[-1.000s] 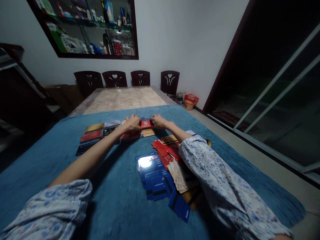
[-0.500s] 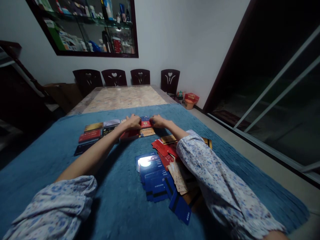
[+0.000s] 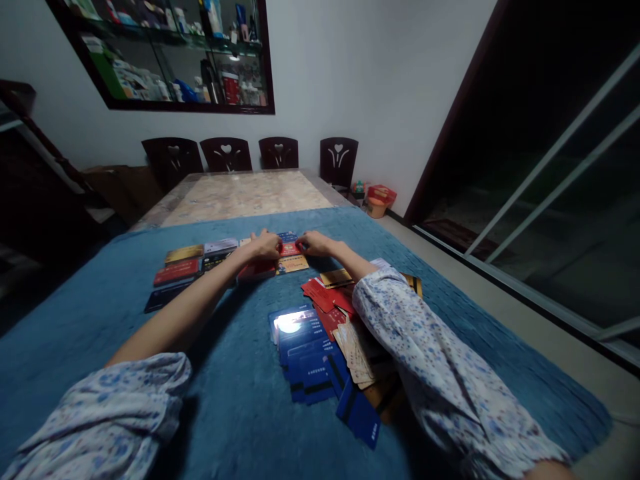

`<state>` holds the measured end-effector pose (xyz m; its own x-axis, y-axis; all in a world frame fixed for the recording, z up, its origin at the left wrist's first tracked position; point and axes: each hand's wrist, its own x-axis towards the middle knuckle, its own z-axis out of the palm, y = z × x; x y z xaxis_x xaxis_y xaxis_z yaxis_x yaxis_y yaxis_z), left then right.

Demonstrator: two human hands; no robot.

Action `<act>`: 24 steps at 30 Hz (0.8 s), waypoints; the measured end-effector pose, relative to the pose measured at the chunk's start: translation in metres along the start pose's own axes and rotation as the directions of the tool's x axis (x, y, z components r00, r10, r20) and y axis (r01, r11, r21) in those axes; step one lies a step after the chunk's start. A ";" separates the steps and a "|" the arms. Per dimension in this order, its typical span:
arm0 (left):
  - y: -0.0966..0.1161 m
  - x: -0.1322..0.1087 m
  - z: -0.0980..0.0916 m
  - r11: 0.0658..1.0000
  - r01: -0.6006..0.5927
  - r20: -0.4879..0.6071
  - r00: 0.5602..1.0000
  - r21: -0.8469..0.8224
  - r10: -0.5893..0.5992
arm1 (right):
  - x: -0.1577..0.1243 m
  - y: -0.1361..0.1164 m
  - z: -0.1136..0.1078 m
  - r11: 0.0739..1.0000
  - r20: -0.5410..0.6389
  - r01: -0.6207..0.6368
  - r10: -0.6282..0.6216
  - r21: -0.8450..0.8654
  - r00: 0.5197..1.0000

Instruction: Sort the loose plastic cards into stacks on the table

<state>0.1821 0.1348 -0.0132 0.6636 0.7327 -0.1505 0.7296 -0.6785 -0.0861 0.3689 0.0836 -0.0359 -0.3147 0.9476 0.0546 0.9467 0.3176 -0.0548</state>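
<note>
My left hand [image 3: 267,245] and my right hand [image 3: 313,243] are closed at the two ends of a red card [image 3: 290,249], gripping its edges. Just below it lies a yellow card [image 3: 293,265], and a blue card [image 3: 287,236] shows behind. Left of these, partly under my left forearm, rows of cards lie on the cloth, among them a gold card [image 3: 184,254] and a red one [image 3: 176,271]. Nearer me, blue cards [image 3: 306,347] are fanned out beside red cards [image 3: 320,295] and beige cards [image 3: 354,352], some hidden by my right sleeve.
A blue cloth [image 3: 240,400] covers the near part of the long table [image 3: 250,190]. Dark chairs [image 3: 279,153] stand at its far end. A glass cabinet [image 3: 190,107] is set in the wall, and a sliding door is at right.
The view has shifted slightly. My right hand's fingers are drawn in a little more at the red card's edge; the cards otherwise look the same.
</note>
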 end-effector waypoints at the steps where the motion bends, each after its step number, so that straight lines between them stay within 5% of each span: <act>1: 0.000 0.000 0.000 1.000 -0.002 -0.002 1.000 -0.006 0.002 | -0.001 0.000 0.000 1.000 -0.008 0.003 -0.003 0.004 1.000; 16: 0.004 0.003 -0.003 1.000 -0.017 -0.049 0.999 0.009 0.018 | -0.005 0.001 -0.007 0.997 0.057 -0.038 0.034 0.066 0.998; 24: 0.008 -0.001 0.002 0.999 -0.043 -0.128 0.991 0.031 0.046 | -0.028 0.007 -0.019 0.992 -0.001 -0.083 0.083 0.099 0.997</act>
<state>0.1871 0.1286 -0.0153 0.7125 0.7012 -0.0266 0.6950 -0.7104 -0.1105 0.3858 0.0591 -0.0185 -0.2348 0.9707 0.0507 0.9579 0.2399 -0.1578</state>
